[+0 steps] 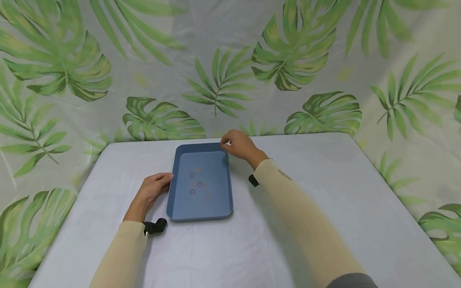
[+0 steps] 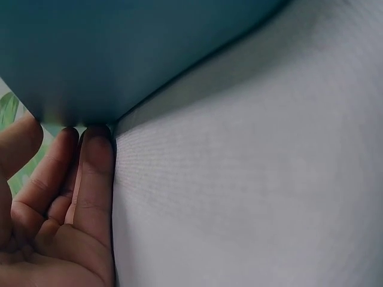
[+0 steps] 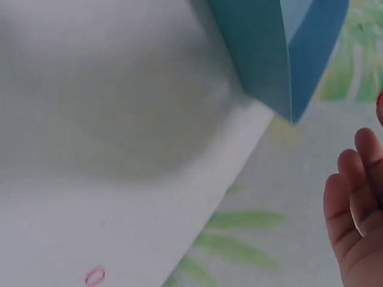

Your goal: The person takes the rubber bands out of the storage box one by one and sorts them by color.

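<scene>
A blue rectangular tray [image 1: 200, 208] lies on the white-covered table, with several small purple-red rings [image 1: 199, 184] and pale orange ones [image 1: 197, 170] inside it. My left hand [image 1: 154, 189] is at the tray's left side; in the left wrist view its fairly straight fingers [image 2: 96, 161] touch the outer wall, the thumb up near the rim. Over the far right corner is my right hand [image 1: 238, 145], thumb and index finger pinched together. A bit of red, seemingly a small band [image 3: 380, 100], shows at its fingertip on the right wrist view's edge; most of it is out of frame.
Another reddish ring [image 3: 94, 275] lies on the table [image 1: 317, 172] to the right of the tray, partly behind the right wrist in the head view. A leaf-patterned cloth [image 1: 223, 36] hangs behind the table's far edge.
</scene>
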`<state>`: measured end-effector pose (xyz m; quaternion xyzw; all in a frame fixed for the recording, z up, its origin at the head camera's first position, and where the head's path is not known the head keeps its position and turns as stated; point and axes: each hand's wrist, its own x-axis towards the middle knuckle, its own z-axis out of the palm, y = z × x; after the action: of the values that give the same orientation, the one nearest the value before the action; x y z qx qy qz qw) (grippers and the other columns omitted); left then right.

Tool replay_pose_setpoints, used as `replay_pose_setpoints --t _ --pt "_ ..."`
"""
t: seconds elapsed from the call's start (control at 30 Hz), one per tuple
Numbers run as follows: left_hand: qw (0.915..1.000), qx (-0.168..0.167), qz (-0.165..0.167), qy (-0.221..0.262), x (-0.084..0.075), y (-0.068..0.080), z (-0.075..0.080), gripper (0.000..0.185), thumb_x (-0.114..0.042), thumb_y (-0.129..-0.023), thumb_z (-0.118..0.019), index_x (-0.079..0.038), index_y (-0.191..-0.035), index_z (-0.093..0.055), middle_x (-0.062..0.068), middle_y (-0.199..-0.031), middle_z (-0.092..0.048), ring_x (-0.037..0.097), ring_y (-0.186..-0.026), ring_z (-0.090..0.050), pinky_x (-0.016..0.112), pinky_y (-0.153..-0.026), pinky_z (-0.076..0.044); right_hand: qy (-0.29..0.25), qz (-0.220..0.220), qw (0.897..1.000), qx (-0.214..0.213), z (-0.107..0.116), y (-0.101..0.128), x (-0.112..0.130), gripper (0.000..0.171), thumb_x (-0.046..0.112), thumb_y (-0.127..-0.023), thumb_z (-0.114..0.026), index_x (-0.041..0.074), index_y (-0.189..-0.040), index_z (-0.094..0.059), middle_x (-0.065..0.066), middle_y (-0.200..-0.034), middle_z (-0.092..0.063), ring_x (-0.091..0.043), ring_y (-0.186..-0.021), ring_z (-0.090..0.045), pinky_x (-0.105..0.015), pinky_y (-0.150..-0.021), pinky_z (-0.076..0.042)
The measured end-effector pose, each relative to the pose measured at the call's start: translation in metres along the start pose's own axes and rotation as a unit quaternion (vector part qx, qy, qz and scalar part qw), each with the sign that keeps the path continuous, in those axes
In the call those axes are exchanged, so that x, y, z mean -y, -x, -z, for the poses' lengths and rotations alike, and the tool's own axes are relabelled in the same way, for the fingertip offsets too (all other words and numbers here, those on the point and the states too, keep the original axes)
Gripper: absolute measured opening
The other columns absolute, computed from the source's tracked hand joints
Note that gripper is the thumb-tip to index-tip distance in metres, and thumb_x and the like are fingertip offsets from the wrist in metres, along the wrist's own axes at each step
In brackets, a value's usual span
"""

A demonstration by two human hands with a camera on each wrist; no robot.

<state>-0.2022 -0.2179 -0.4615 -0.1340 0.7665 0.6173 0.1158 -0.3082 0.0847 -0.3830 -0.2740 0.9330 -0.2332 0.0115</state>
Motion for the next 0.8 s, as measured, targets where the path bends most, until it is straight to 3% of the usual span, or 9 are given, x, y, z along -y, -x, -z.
replay_pose_setpoints --t 0.1,0.33,0.6,0.8 --pt "0.9999 0.001 -0.011 -0.001 0.000 0.001 0.000 0.052 -0.034 -0.097 -0.065 0.002 -0.133 -0.059 0.018 -0.139 -0.059 0.007 -0.110 -0.061 0.023 -0.095 -0.055 -0.005 -0.009 1.000 0.002 0.011 0.003 -0.008 0.020 0.019 -0.098 -0.062 0.007 -0.109 -0.074 -0.011 -0.115 -0.068 -0.027 -0.109 -0.062 -0.042 -0.096 -0.053" --pt "0.9999 0.011 0.001 -0.006 0.001 -0.003 0.002 0.050 -0.030 -0.101 -0.058 0.002 -0.139 -0.053 0.019 -0.146 -0.053 0.001 -0.107 -0.061 0.015 -0.089 -0.054 -0.001 -0.012 1.000 -0.015 0.029 0.010 -0.032 0.018 0.017 -0.097 -0.062 0.007 -0.104 -0.075 -0.012 -0.111 -0.069 -0.029 -0.107 -0.063 -0.045 -0.093 -0.054" --pt "0.9995 0.028 0.003 -0.015 -0.001 -0.004 0.003 0.051 -0.030 -0.103 -0.055 0.001 -0.143 -0.049 0.021 -0.151 -0.047 0.016 -0.129 -0.054 0.026 -0.106 -0.050 0.010 -0.065 0.998 -0.015 0.053 0.033 -0.058 0.020 0.018 -0.098 -0.061 0.005 -0.108 -0.073 -0.017 -0.116 -0.066 -0.034 -0.107 -0.061 -0.050 -0.093 -0.052" --pt "0.9994 0.032 0.005 -0.015 -0.002 -0.006 0.003 0.051 -0.029 -0.103 -0.055 0.003 -0.142 -0.049 0.021 -0.150 -0.046 0.011 -0.123 -0.056 0.016 -0.095 -0.053 0.024 -0.088 0.996 -0.003 0.063 0.047 -0.081 0.021 0.017 -0.099 -0.059 0.004 -0.109 -0.072 -0.020 -0.118 -0.065 -0.036 -0.112 -0.060 -0.052 -0.096 -0.051"
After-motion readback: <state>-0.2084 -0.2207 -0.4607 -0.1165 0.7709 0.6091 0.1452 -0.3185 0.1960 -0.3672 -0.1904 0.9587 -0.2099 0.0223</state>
